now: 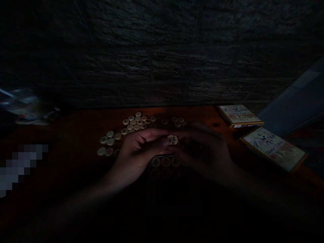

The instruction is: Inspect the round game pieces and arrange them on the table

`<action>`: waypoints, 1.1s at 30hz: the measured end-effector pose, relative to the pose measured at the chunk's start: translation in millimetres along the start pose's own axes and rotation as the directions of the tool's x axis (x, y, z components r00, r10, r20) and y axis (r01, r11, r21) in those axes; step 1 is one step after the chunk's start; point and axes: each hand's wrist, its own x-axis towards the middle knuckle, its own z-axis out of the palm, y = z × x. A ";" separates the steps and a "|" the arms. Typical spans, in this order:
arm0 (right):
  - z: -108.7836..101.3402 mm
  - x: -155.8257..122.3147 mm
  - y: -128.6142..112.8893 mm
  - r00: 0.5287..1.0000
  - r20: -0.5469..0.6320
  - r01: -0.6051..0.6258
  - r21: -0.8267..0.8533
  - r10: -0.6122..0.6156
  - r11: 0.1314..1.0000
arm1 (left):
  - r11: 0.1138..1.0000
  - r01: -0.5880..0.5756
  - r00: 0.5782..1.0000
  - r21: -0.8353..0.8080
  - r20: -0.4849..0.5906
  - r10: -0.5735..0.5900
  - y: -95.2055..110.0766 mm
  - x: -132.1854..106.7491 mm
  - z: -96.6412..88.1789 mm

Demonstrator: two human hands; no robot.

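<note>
Disc (pixel 173 140) | round, pale | black character (left edge covered) | left hand (pixel 135 145), right hand (pixel 210 146) pinching it

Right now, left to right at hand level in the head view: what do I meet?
Pixelated pale strip (can't identify) → blank-topped pale round piece → pale round piece with red marking → left hand → pale round piece with black character → right hand → nearer flat rectangular box with pale printed top.
</note>
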 end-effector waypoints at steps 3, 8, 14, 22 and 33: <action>-0.4 -0.3 0.5 1.000 -0.005 0.002 -0.012 -0.002 1.000 | 0.999 0.000 0.998 0.049 -0.062 0.003 1.2 -0.2 -1.4; -0.2 -0.9 1.6 1.000 0.021 -0.008 -0.044 0.009 0.999 | 0.988 -0.021 0.991 0.154 -0.124 0.040 1.3 0.7 -3.0; -1.1 0.0 -0.6 0.999 0.038 -0.002 -0.048 0.004 0.999 | 0.966 -0.051 0.987 0.255 -0.133 0.088 1.7 2.8 -3.5; -2.2 4.1 -1.1 0.996 0.040 -0.077 -0.060 0.079 0.995 | 0.944 -0.091 0.972 0.317 -0.178 0.153 3.0 6.3 -7.1; -21.2 18.6 -2.2 0.962 0.108 -0.246 -0.047 0.249 0.968 | 0.920 -0.157 0.967 0.360 -0.132 0.217 -0.5 10.2 -7.4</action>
